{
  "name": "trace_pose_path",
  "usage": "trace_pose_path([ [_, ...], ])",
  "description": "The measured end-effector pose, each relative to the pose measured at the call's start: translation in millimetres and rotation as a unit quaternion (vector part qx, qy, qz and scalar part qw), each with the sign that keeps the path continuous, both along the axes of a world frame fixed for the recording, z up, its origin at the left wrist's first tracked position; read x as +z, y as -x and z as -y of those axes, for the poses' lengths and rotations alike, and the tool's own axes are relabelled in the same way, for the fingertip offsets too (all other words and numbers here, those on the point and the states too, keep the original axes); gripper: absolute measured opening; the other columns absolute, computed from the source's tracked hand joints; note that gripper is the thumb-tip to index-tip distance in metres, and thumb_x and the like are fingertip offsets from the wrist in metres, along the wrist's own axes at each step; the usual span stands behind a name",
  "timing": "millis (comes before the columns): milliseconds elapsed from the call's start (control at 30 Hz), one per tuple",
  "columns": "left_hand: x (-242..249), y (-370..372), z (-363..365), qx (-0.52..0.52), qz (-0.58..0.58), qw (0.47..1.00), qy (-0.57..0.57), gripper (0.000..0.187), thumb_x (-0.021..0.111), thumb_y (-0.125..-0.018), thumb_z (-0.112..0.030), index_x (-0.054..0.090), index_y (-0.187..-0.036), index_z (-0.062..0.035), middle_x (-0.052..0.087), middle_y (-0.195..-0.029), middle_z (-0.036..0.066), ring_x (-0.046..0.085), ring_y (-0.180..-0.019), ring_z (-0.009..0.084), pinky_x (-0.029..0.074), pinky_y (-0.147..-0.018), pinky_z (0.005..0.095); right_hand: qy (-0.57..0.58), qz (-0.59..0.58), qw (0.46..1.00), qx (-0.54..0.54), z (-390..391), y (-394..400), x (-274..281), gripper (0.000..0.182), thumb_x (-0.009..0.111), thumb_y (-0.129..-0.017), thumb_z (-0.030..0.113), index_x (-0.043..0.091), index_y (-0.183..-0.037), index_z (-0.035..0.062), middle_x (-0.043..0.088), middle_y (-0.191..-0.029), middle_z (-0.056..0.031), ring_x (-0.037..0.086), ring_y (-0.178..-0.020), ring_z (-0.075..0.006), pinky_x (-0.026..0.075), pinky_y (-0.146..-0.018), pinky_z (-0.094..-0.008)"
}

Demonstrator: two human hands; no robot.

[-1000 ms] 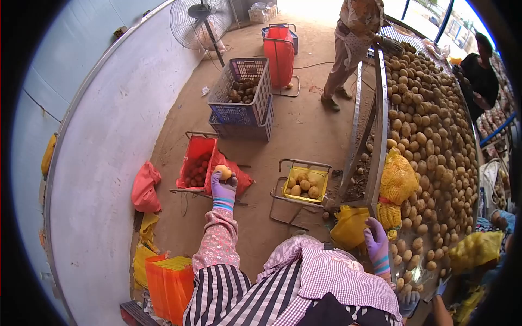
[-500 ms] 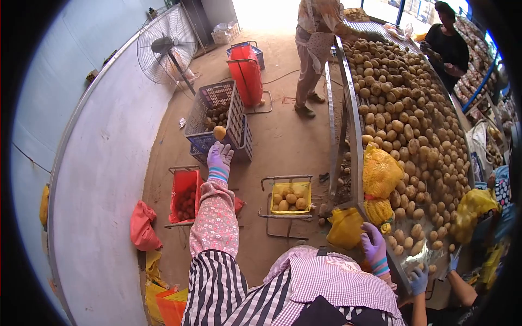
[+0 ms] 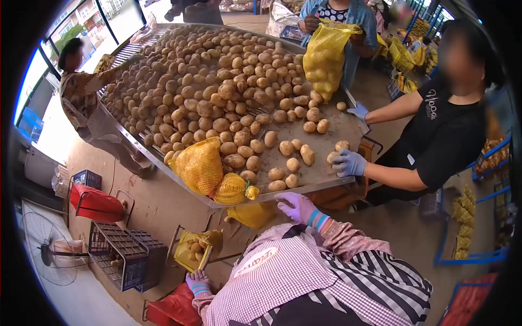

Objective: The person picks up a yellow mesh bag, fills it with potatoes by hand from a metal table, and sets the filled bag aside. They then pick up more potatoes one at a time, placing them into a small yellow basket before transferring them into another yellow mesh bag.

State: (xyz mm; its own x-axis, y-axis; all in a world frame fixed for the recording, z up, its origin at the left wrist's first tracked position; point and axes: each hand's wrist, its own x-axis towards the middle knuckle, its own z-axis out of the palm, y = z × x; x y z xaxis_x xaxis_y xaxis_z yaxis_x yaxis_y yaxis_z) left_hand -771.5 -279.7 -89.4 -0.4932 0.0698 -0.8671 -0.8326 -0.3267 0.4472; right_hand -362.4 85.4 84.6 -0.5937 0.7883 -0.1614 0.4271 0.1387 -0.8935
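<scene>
R hand [image 3: 298, 206], purple glove, rests on the near edge of the sorting table [image 3: 331, 182], fingers loosely spread, holding nothing. Closest loose potatoes [image 3: 284, 177] lie just beyond it on the bare end of the table. L hand [image 3: 197, 282] hangs low by the body, fingers spread, empty, near the yellow sack on its frame [image 3: 191, 251], which has potatoes in it. Looks like between picks: sorting is mid-way w/ the main potato pile [image 3: 217, 81] barely dented. Next move prob. calls for reaching R hand fwd over the edge to grip one potato w/o rolling its neighbours. Two filled yellow net bags [image 3: 201, 165] sit just left; a co-worker's blue-gloved hand [image 3: 347, 162] holds a potato opposite.
</scene>
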Motion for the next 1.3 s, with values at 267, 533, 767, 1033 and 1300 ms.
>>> trace_pose_path([
  [267,38.9,-19.1,-31.5,-0.04,-0.104,0.993,0.025,0.052,0.053,-0.103,-0.047,0.048,-0.145,-0.0176,0.052,-0.148,0.002,0.057,-0.126,0.025,0.049,-0.105,0.0457,-0.25,0.175,0.921,-0.243,-106.4,-55.0,-74.4,0.059,0.072,-0.087,0.017,0.053,-0.143,0.0112,0.055,-0.141,-0.0183,0.054,-0.127,-0.0399,0.044,-0.109,-0.0473],
  [533,57.3,-109.7,-78.1,-0.11,-0.098,0.989,-0.005,0.044,0.052,-0.104,-0.043,0.054,-0.142,-0.0197,0.058,-0.144,0.003,0.057,-0.126,0.0252,0.043,-0.108,0.046,-0.225,0.132,0.95,-0.172,-184.8,-47.7,-102.3,0.064,0.072,-0.091,0.025,0.05,-0.15,0.0188,0.058,-0.138,-0.0176,0.062,-0.117,-0.0335,0.053,-0.099,-0.0459],
  [767,52.9,-168.3,-47.1,-0.042,-0.03,0.997,0.056,0.05,0.058,-0.1,-0.05,0.055,-0.141,-0.0222,0.058,-0.145,0.002,0.056,-0.128,0.0256,0.043,-0.109,0.046,0.367,-0.386,0.839,-0.109,-187.4,-32.9,-58.5,0.05,0.05,-0.108,0.044,0.056,-0.141,0.0075,0.069,-0.111,-0.0079,0.065,-0.083,-0.0143,0.057,-0.07,-0.0287],
  [1033,55.7,-191.4,-31.5,-0.047,-0.034,0.996,0.064,0.05,0.052,-0.104,-0.044,0.05,-0.146,-0.0178,0.053,-0.15,0.006,0.052,-0.135,0.0294,0.04,-0.112,0.0496,0.213,-0.345,0.9,-0.156,-172.9,4.6,-52.5,0.054,0.056,-0.107,0.029,0.043,-0.153,0.004,0.061,-0.131,-0.0092,0.065,-0.1,-0.0146,0.057,-0.085,-0.0299],
  [1300,45.1,-148.8,-21.3,-0.038,-0.046,0.994,0.096,0.049,0.057,-0.103,-0.038,0.05,-0.145,-0.0144,0.059,-0.141,0.009,0.061,-0.118,0.0291,0.05,-0.096,0.0467,0.026,-0.221,0.974,-0.031,-127.9,23.5,8.1,0.049,0.058,-0.104,0.017,0.048,-0.15,0.001,0.058,-0.137,-0.0057,0.058,-0.114,-0.0118,0.049,-0.094,-0.0241],
])
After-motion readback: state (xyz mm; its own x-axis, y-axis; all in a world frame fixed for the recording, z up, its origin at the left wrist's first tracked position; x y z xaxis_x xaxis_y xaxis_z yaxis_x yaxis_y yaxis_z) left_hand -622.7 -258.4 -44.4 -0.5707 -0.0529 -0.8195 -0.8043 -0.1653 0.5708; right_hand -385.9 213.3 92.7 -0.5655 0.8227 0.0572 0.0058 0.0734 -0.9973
